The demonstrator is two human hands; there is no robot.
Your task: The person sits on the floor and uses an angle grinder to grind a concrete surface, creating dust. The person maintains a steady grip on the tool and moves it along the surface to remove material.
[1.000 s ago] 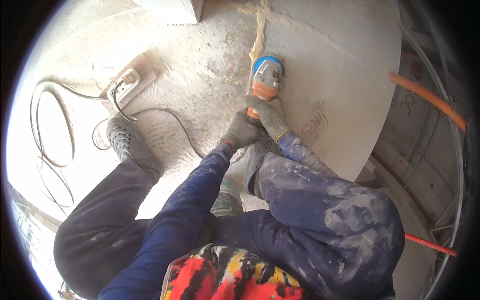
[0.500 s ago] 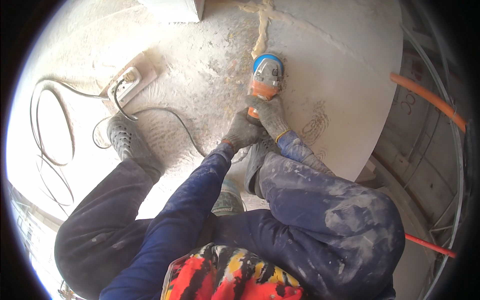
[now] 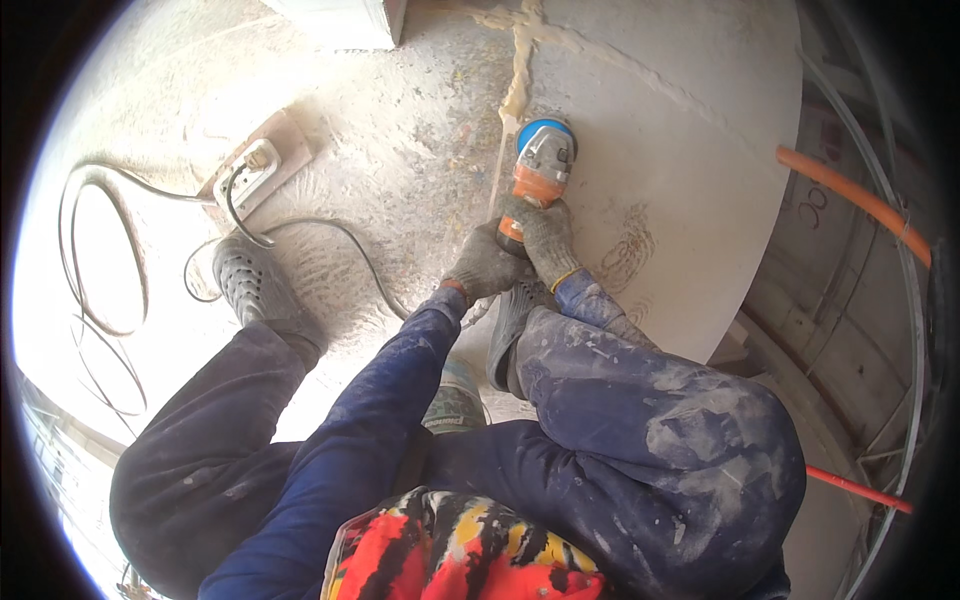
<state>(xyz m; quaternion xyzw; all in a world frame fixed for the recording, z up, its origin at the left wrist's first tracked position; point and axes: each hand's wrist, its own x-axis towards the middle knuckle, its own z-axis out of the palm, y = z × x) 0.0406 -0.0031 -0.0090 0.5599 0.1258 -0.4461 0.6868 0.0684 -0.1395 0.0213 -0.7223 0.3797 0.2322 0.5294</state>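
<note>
An orange and grey angle grinder (image 3: 541,178) with a blue round disc (image 3: 561,128) at its far end is held on the pale, dusty floor. My gloved left hand (image 3: 487,262) is closed round its rear end. My gloved right hand (image 3: 543,236) wraps its orange body a little farther forward. Just left of the disc runs a raised beige filler line (image 3: 517,88), which meets a crossing line farther off. A flattened pale strip continues from that line toward my hands. The disc's underside is hidden.
A white power strip (image 3: 248,178) on a board lies at the left with a plug in it, and a black cable (image 3: 345,228) loops near my left shoe (image 3: 255,280). A white box-shaped block (image 3: 350,20) stands at the top. An orange pipe (image 3: 855,200) sticks out beyond the right edge.
The grinder has shifted slightly right and a little nearer to me, tilting rightward. More of the flattened strip below the filler line now shows. Both hands keep their hold.
</note>
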